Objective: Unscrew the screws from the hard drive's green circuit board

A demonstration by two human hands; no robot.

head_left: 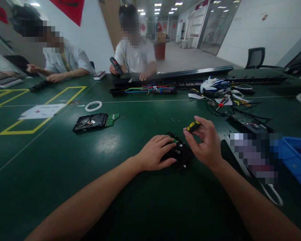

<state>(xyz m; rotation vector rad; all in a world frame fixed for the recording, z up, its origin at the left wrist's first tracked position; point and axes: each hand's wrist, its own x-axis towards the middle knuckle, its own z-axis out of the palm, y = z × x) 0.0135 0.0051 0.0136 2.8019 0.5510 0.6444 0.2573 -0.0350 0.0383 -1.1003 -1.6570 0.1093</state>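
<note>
Directly in front of me a black hard drive [178, 152] lies on the green table, a strip of green circuit board showing along its far edge. My left hand [157, 152] rests over its left side, fingers on the top and thumb along the near part, gripping it against the table. In my right hand [206, 142] is a screwdriver [193, 126] with a yellow and black handle, pinched between thumb and fingers. It slants down toward the right part of the drive; its tip is too dark to make out. Several tiny screws [174, 118] are scattered just beyond.
At left lie another drive with its circuit board [91, 123], a white tape roll [93, 106] and paper [42, 111]. On the right are gloves [213, 85], cables, a device [249, 122] and a blue bin [297, 160]. Two people work across the table, one holding a power tool [116, 66].
</note>
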